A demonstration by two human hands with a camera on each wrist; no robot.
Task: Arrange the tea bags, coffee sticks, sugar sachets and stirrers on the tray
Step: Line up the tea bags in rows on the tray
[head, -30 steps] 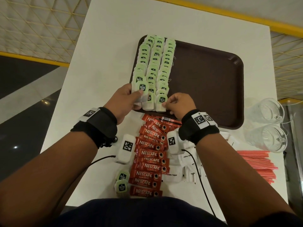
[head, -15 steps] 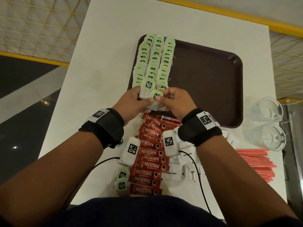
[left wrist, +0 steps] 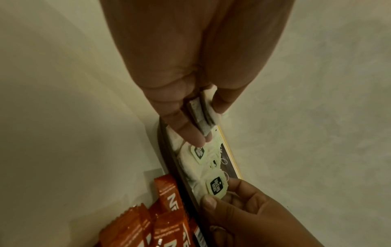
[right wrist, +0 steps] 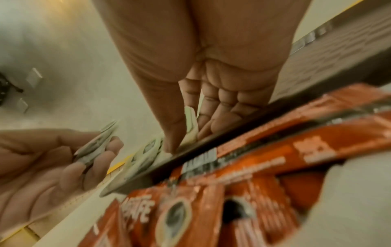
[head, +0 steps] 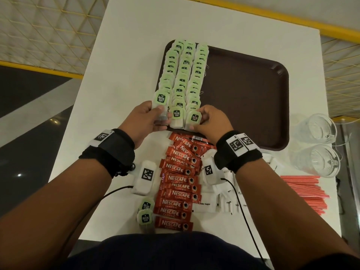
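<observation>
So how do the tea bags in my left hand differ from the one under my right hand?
The left hand grips a few tea bags as a small stack, lifted off the tray at the left row's near end. The right hand pinches a single tea bag lying on the tray, at the near end of the right row. Both kinds carry the same green tag with a dark logo.
</observation>
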